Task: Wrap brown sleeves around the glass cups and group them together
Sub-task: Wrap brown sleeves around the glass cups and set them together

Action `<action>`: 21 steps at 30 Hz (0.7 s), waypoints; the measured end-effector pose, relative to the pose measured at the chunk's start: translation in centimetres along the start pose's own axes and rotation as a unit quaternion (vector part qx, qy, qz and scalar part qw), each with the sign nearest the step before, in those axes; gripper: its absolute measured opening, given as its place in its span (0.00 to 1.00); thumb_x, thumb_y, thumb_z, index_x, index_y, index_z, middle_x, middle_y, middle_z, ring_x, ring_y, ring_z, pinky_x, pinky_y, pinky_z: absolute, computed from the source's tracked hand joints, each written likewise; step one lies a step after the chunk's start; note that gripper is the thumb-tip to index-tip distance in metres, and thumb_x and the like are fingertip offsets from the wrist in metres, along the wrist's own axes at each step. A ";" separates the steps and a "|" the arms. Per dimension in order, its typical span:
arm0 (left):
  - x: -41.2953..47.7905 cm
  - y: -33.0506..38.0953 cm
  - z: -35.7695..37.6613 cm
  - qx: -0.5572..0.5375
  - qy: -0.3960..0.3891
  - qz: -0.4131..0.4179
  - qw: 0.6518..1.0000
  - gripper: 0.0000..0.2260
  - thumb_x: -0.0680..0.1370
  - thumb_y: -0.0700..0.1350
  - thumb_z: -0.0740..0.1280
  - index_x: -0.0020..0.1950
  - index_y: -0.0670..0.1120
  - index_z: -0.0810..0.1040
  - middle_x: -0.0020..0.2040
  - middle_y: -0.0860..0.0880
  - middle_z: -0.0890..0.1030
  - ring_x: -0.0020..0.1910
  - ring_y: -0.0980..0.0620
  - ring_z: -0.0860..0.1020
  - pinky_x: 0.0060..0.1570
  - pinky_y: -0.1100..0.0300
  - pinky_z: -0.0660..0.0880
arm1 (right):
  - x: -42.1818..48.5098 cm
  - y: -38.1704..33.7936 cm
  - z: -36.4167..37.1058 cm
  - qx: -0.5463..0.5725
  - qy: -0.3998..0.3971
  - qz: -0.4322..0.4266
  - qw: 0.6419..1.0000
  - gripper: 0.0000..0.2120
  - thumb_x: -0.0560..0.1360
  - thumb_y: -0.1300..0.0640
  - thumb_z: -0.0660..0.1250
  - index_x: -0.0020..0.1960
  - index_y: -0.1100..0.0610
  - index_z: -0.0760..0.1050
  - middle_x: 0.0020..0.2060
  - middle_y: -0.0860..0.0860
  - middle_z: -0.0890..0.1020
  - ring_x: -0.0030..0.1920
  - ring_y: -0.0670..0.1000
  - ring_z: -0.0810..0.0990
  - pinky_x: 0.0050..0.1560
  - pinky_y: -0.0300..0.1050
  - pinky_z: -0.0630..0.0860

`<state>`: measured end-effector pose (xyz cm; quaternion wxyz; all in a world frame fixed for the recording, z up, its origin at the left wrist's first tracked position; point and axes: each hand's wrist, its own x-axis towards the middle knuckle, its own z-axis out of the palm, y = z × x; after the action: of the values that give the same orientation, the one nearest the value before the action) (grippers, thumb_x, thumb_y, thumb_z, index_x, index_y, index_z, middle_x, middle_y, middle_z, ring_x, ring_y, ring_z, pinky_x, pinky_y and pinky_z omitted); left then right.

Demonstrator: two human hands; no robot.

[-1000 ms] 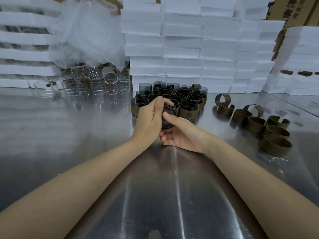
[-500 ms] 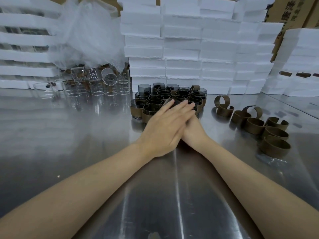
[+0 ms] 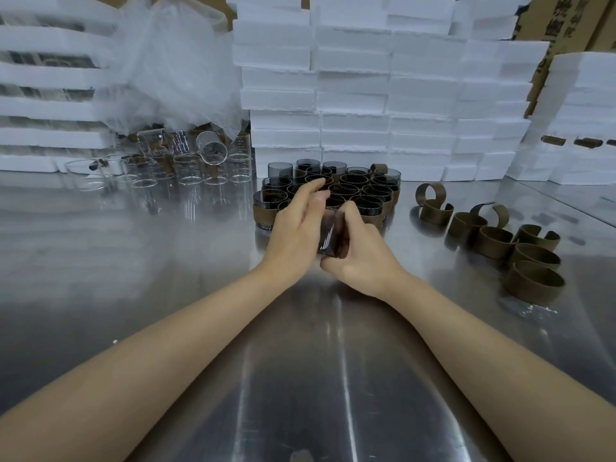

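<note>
smoked grey glass cup (image 3: pixel 328 236): held tipped on its side between both hands, just in front of the near edge of the group. the hands cover most of its wall, so i cannot tell whether a brown sleeve is on it.
right hand (image 3: pixel 363 258): fingers and thumb are curled round the cup from the right and below, gripping it.
left hand (image 3: pixel 295 228): lies against the cup's left side, fingers loosely bent and reaching over the group. the thumb is hidden, so i cannot tell whether it grips or only steadies.
change: half a second ago both hands lay flat, one over the other, on the near cups of the group and held nothing. now they hold a cup between them in front of it.
meaning: probably the last cup was pressed home into the group and another is now in hand for wrapping, so the cycle has begun again.
group of dark cups in brown sleeves (image 3: pixel 360 191): upright and packed rim to rim at the middle of the brushed steel counter (image 3: pixel 300 378).
loose brown curled sleeves (image 3: pixel 493 241): scattered to the right, well apart from the hands. one is likely needed next.
clear glass cups (image 3: pixel 200 168): unwrapped, at the back left.
</note>
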<state>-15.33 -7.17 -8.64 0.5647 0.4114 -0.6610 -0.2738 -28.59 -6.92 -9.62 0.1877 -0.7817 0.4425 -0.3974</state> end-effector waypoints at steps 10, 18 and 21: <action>0.9 -0.4 0.7 -0.319 -0.056 -0.270 0.907 0.26 0.83 0.60 0.47 0.64 0.47 0.76 0.52 0.45 0.85 0.50 0.50 0.84 0.49 0.54 0.79 | 0.4 0.7 0.2 0.253 -0.015 0.064 0.965 0.25 0.56 0.66 0.63 0.49 0.48 0.63 0.41 0.50 0.73 0.35 0.43 0.75 0.32 0.43 0.72; 0.2 -0.9 1.5 -0.267 -0.101 -0.234 0.929 0.24 0.84 0.57 0.43 0.60 0.48 0.76 0.59 0.40 0.81 0.55 0.42 0.80 0.63 0.45 0.74 | 1.2 1.1 -0.3 0.285 0.063 0.048 0.955 0.40 0.59 0.75 0.55 0.66 0.46 0.65 0.50 0.49 0.77 0.47 0.45 0.78 0.44 0.45 0.76; 0.4 -1.6 1.5 -0.255 -0.097 -0.217 0.937 0.23 0.85 0.56 0.45 0.63 0.48 0.76 0.55 0.42 0.82 0.51 0.47 0.81 0.61 0.47 0.77 | 1.5 1.0 0.2 0.266 0.097 0.057 0.957 0.39 0.64 0.79 0.54 0.69 0.52 0.65 0.53 0.47 0.78 0.53 0.46 0.78 0.53 0.41 0.77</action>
<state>-16.42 -8.48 -10.05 0.5104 0.3585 -0.5158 -0.5873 -28.60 -8.73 -9.72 0.3674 -0.6344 0.3810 -0.5633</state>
